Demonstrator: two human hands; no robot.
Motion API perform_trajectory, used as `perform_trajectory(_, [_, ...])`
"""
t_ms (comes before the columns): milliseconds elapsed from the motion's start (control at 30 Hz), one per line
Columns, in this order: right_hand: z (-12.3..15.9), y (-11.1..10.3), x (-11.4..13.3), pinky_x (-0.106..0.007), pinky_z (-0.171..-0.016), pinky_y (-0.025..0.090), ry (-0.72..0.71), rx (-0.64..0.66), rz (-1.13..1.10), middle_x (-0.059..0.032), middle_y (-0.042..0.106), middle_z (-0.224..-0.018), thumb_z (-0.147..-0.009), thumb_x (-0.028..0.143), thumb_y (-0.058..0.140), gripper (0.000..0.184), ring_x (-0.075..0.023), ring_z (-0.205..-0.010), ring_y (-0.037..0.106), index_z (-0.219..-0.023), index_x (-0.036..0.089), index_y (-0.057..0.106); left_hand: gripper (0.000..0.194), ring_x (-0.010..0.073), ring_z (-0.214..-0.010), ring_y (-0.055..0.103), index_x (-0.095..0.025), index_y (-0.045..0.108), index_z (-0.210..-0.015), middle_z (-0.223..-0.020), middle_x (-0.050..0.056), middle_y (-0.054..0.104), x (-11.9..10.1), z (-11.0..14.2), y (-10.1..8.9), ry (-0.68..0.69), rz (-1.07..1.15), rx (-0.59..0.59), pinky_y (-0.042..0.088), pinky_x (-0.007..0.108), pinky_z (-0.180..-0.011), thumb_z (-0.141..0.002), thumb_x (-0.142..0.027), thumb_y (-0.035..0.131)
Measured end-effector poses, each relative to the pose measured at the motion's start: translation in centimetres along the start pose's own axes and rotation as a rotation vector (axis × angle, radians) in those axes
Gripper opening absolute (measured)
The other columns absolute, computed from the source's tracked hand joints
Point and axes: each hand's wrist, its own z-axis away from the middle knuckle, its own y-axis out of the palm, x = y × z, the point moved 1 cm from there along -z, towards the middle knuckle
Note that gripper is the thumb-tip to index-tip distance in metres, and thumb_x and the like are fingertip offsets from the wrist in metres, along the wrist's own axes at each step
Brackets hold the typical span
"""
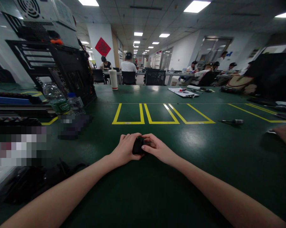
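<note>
Left hand [127, 146] wrapped round, right hand [157, 147] pinching, same object. Green table [143, 193] across lower frame; black PC case [74, 77], upper left; bottle [54, 96], left; screwdriver [237, 122], right; smallest, black block [137, 147], frame centre, held between both hands.
</note>
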Motion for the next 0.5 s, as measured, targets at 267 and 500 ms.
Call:
perform_trajectory(267, [0.3, 0.0, 0.1, -0.037, -0.083, 0.045, -0.022, 0.053, -0.018, -0.0024, 0.047, -0.106, -0.071, 0.023, 0.06, 0.033, -0.0174, -0.097, 0.052, -0.097, 0.022, 0.041, 0.063, 0.0234, -0.095, 0.047, -0.021, 0.032, -0.116, -0.107, 0.006, 0.049, -0.7, 0.1, -0.9, -0.008, 0.017, 0.054, 0.03, 0.037, -0.081, -0.063, -0.029, 0.065])
perform_trajectory(500, [0.2, 0.2, 0.3, -0.037, -0.081, 0.046, -0.029, -0.017, 0.01, -0.0022, 0.049, -0.1, -0.077, 0.03, 0.051, 0.022, -0.0169, -0.094, 0.052, -0.096, 0.021, 0.043, 0.062, 0.0234, -0.095, 0.047, -0.021, 0.032, -0.115, -0.107, 0.006, 0.049, -0.6, 0.0, -0.6, -0.01, 0.015, 0.027, 0.03, 0.037, -0.082, -0.063, -0.033, 0.065])
